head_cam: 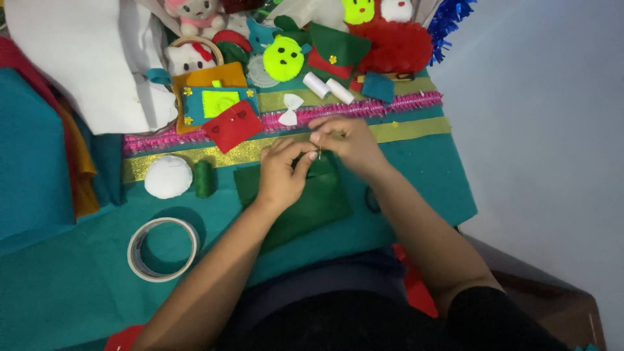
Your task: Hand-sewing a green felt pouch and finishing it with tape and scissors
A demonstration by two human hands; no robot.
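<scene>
While pinched at its top edge between left hand (281, 174) and right hand (346, 140), lies limp at table centre: dark green felt sheet (311, 205), light, floppy. Best gripped near the edge; fingers clenched on it, roll of tape (162, 249) at eight o'clock.

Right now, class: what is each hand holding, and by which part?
Both the left hand and the right hand pinch the top edge of the dark green felt piece. Whether the fingers also hold a needle cannot be told.
</scene>
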